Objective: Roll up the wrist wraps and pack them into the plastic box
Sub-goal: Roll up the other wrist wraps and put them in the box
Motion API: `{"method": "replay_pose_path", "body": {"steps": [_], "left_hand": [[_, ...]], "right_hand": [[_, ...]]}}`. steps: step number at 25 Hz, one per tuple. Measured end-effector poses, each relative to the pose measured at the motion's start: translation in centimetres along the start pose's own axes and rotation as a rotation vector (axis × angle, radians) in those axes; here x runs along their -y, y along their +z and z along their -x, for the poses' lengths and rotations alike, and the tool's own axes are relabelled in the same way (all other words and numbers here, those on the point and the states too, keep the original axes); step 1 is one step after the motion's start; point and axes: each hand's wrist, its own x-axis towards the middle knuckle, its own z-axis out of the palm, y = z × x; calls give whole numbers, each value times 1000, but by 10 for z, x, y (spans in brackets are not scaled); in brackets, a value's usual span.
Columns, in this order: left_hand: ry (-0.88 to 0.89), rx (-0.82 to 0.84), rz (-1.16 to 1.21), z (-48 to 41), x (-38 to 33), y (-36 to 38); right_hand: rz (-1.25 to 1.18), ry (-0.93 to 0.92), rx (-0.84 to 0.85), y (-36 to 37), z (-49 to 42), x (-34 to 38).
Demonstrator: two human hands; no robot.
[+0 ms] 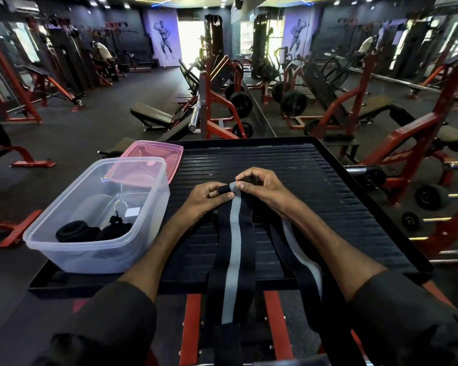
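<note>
A black wrist wrap with a grey centre stripe (234,247) lies lengthwise on the ribbed black platform (341,207), its near end hanging over the front edge. My left hand (209,198) and my right hand (259,186) both pinch its far end, where a small tight roll has formed. A second black and grey wrap (299,249) lies flat under my right forearm. The clear plastic box (98,215) stands at the platform's left corner. Two rolled black wraps (93,229) sit inside it.
A pink lid (154,157) lies behind the box, partly under it. Red-framed benches, barbells and weight plates surround the platform; a mirror wall runs on the right. A person sits at a machine far back on the left.
</note>
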Motion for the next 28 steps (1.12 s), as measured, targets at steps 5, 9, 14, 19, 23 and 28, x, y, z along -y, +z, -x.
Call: {"method": "replay_pose_path", "body": {"steps": [5, 9, 14, 19, 23, 28], "left_hand": [[-27, -10, -15, 4, 2, -4], [-36, -39, 44, 7, -1, -4], [17, -88, 49, 9, -5, -3], [126, -151, -29, 10, -10, 2], [176, -160, -54, 15, -13, 2], [-21, -22, 68, 24, -13, -2]], "right_hand": [[70, -60, 23, -4, 3, -2], [48, -33, 34, 2, 6, -2], [-228, 264, 88, 0, 9, 27], [-136, 459, -11, 1, 10, 30], [-130, 478, 186, 0, 18, 26], [31, 313, 71, 5, 20, 21]]}}
